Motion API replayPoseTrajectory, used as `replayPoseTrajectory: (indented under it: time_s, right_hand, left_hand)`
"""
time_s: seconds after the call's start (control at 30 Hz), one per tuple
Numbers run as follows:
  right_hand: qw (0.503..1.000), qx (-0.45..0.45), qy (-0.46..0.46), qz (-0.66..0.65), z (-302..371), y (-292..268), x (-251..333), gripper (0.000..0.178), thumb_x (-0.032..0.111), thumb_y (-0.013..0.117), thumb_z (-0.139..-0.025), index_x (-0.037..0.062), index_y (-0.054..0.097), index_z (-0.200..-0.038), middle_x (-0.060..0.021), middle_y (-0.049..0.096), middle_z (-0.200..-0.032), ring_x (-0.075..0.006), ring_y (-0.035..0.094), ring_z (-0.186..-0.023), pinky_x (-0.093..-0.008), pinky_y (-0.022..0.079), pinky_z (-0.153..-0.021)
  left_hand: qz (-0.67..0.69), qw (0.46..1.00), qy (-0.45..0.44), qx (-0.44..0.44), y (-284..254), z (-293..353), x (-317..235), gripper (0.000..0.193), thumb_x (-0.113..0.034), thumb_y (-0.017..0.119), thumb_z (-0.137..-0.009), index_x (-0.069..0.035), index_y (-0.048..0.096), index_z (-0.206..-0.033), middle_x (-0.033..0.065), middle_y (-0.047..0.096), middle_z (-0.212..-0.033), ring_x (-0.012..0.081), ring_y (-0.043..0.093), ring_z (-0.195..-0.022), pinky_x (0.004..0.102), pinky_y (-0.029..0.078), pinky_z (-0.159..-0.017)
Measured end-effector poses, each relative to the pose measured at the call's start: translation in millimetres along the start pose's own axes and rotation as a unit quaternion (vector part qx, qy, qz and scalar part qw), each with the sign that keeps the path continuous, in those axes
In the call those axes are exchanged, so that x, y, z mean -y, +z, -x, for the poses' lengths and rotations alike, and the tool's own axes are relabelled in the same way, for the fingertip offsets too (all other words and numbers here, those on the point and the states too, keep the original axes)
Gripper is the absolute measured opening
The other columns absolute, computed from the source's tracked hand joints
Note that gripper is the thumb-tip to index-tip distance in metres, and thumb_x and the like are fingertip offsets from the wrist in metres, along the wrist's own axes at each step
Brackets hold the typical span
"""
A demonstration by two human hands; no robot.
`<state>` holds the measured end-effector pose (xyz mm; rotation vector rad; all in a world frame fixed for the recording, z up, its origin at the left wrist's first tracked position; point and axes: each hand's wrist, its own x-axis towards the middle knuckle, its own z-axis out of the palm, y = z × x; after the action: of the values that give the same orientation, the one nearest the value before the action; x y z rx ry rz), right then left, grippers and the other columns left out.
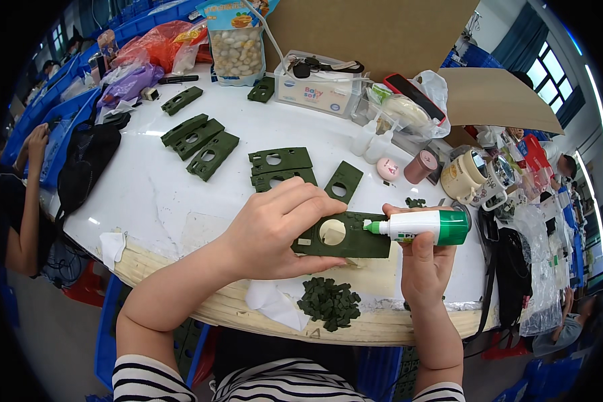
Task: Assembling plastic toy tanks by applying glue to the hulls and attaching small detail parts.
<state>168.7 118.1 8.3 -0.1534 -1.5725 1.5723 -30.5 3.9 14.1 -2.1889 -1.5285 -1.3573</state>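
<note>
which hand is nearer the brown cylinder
Right. The right hand, holding the green-and-white bottle, is below the brown cylinder in the picture; the left hand, gripping the dark green part, is farther off, below and left.

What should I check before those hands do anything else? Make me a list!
1. Left hand holding the green plate: ok.
2. Right hand holding the white-and-green bottle: ok.
3. Bottle's nozzle pointing at the plate: ok, toward its right part.
4. Nozzle touching the plate: cannot tell from this angle.
5. Small green pieces in a container: not ok, they lie in a loose heap near the table's front edge.
</note>
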Motion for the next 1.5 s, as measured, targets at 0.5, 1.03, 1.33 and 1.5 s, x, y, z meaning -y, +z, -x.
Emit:
replayPoseTrajectory:
  time_s: [0.5,1.03,1.33,1.5]
  right_hand:
    - [1.000,-0.015,-0.007,-0.004,1,-8,-2,0.033,0.027,0.048,-0.097,0.0009,0.043,-0.118,-0.0157,0.059,-0.107,-0.0306,0.061,-0.103,-0.0426,0.050,-0.088]
    - [1.000,0.005,0.025,0.000,4,1,3,0.043,0.040,0.051,-0.094,0.0028,0.042,-0.113,-0.0143,0.056,-0.102,-0.0229,0.058,-0.097,-0.0365,0.050,-0.078]
    - [0.999,0.031,0.020,0.036,6,7,-1,0.042,0.038,0.057,-0.092,0.0031,0.045,-0.111,-0.0137,0.057,-0.105,-0.0231,0.057,-0.099,-0.0365,0.045,-0.085]
    - [0.998,0.046,-0.002,0.048,7,4,-5,0.040,0.030,0.062,-0.090,0.0015,0.045,-0.112,-0.0154,0.059,-0.108,-0.0226,0.059,-0.102,-0.0351,0.047,-0.087]
  left_hand:
    - [0.051,0.997,-0.049,0.029,0,0,4,0.064,-0.017,0.087,-0.060,-0.003,0.055,-0.113,0.0096,0.061,-0.097,0.0208,0.058,-0.087,0.0289,0.047,-0.075]
    - [0.687,0.647,-0.330,0.003,6,5,8,0.068,-0.024,0.063,-0.088,-0.005,0.027,-0.142,0.0146,0.046,-0.133,0.0263,0.051,-0.120,0.0406,0.045,-0.099]
    - [0.719,0.591,-0.316,0.186,8,8,-6,0.056,-0.014,0.050,-0.096,-0.008,0.024,-0.145,0.0107,0.047,-0.132,0.0182,0.050,-0.120,0.0320,0.043,-0.098]
    - [0.688,0.618,-0.326,0.194,13,13,-3,0.059,-0.019,0.055,-0.094,-0.009,0.027,-0.145,0.0063,0.049,-0.129,0.0114,0.052,-0.114,0.0225,0.046,-0.082]
